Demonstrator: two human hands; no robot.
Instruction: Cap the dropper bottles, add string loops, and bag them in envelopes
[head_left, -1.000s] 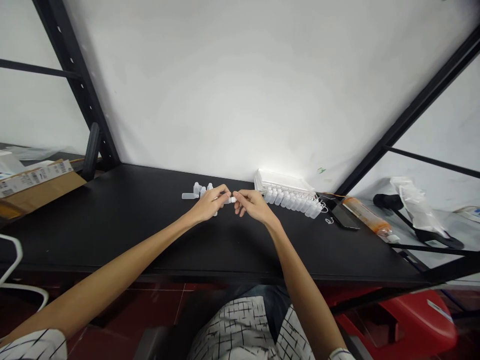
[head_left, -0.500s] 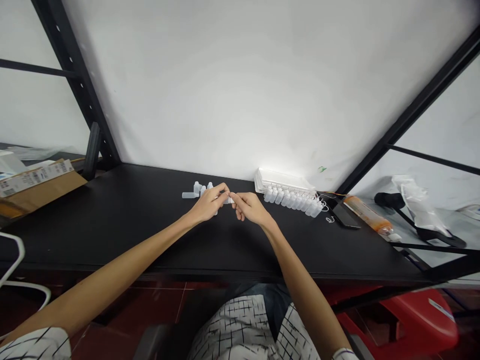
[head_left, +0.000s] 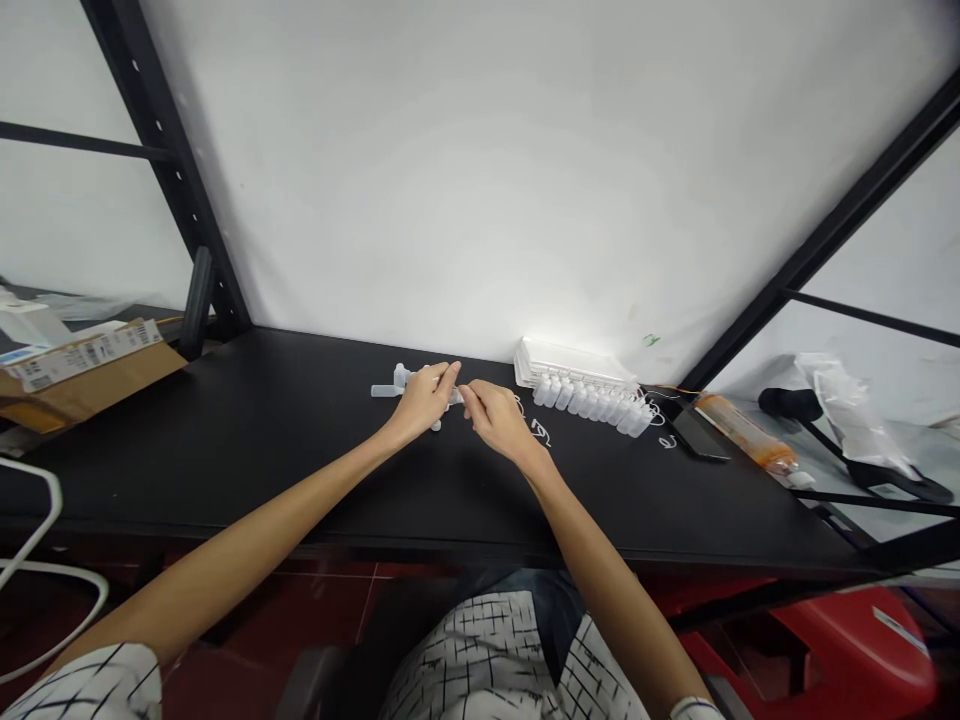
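Note:
Over the middle of the black table (head_left: 300, 440), my left hand (head_left: 424, 398) and my right hand (head_left: 496, 415) meet with fingers pinched together. A small whitish piece (head_left: 456, 397) shows between them, mostly covered by the fingers. Beside my left hand lie small translucent bottles (head_left: 400, 376) and a flat clear piece (head_left: 385, 391), partly hidden by that hand. A thin white loop of cord (head_left: 540, 433) lies just right of my right hand. Farther right, a row of small translucent bottles (head_left: 592, 402) with white cords leans against a stack of white flat boxes (head_left: 571, 360).
A dark phone (head_left: 699, 436) and an orange-capped clear bottle (head_left: 750, 432) lie at the right. An opened cardboard box (head_left: 97, 375) sits at the left. Black metal posts frame both sides, and a red stool (head_left: 862, 640) stands below right.
My right hand's fingers have curled in more, and white cord now shows beside it. The whole view has shifted slightly.

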